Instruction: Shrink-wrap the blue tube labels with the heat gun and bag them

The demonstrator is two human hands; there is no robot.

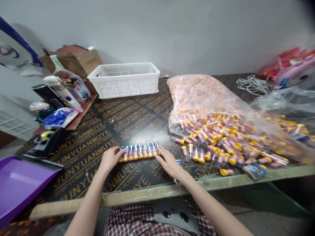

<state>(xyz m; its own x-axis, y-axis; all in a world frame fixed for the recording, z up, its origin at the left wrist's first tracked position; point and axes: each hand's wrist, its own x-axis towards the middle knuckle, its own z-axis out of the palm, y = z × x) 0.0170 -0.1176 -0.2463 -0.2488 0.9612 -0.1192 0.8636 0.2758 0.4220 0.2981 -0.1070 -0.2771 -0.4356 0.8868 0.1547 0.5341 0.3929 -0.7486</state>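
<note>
Several small tubes (140, 151) lie side by side in a neat row on the dark board, with blue printed labels and yellow caps toward me. My left hand (112, 158) presses its fingers against the row's left end. At the right end, my right hand (167, 161) does the same, so the row is squeezed between both hands. Right of it spreads a pile of clear tubes (221, 141) with pink contents and yellow caps. They spill from the mouth of a large translucent plastic bag (197, 91). A small blue-labelled piece (178, 162) shows beside my right wrist.
A white plastic basket (128, 86) stands against the wall. Bottles (55, 88), a tape dispenser (48, 137) and a purple dustpan (22, 186) are on the left. A coil of white cord (253, 84) and a pink fan (295, 75) sit at the back right. The table's front edge (137, 195) is taped.
</note>
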